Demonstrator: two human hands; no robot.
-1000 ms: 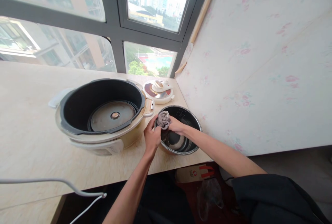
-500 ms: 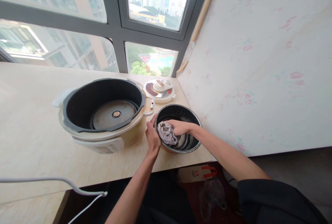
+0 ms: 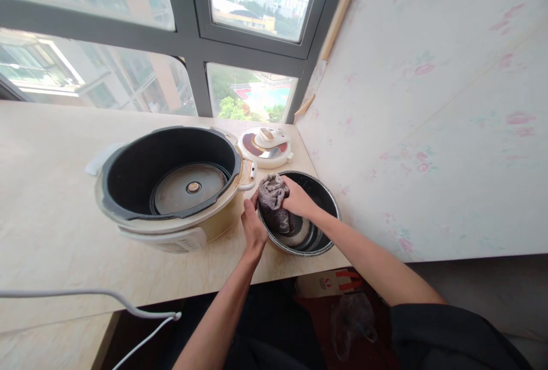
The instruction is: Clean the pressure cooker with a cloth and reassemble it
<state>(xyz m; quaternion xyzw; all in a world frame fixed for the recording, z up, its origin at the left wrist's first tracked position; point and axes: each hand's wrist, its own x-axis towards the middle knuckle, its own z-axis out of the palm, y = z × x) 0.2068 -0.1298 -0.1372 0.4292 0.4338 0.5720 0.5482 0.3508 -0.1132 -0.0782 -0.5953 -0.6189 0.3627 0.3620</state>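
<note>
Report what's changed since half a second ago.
The right hand, fingers on the cloth, has moved it up toward the far left rim of the pot. No visible letting go. The left hand stays beside the pot; cooker and lid haven't moved.

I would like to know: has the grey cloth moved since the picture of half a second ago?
Yes: the grey cloth, held in the right hand, has shifted upward in the view, its top now closer to the white lid.
</note>
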